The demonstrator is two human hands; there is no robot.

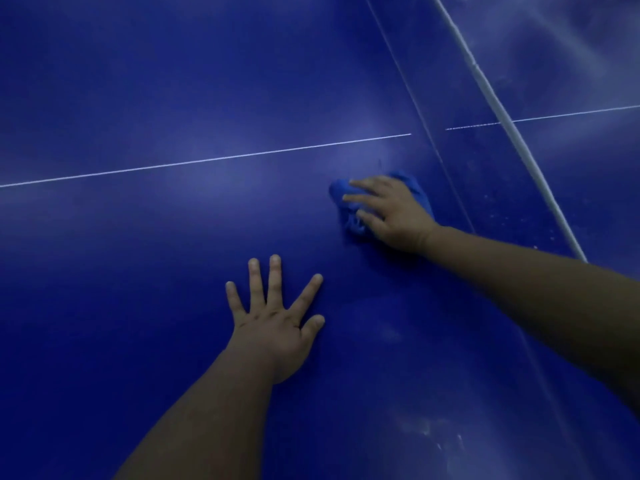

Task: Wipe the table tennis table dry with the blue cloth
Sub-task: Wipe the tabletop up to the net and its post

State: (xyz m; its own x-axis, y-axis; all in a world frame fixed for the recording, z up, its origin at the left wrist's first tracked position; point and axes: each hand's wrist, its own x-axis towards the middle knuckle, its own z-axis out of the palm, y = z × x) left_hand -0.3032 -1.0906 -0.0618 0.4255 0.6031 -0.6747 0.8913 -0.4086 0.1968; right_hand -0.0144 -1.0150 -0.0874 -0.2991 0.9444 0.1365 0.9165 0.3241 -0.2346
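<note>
Nearest us, the table point(121, 271) is showing pale, streaky marks point(433, 434) low on the right, and I cannot tell whether they are damp or dust. Just beyond, the left hand point(277, 323) is lying flat on the bare surface, all 5 fingers spread and straight, holding nothing and seemingly bracing the lean.

Further out and to the right, the right hand point(391, 213) is pressing down on the blue cloth point(348, 216), fingers stretched across the top of it rather than curled round it. The cloth is sitting bunched under the palm, poking out past the fingertips and along the far edge, well apart from the left hand.

It is looking soft, light and floppy, so I am judging that it will crumple and slide easily on this slick top. A flat palm over the middle of the bundle is looking like the sensible hold, with weight going through it so it is not skating over the wet.

Beyond the cloth, the white line point(207, 159) is running across, and the net point(502, 116) is standing near the cloth's right, slanting away.
</note>
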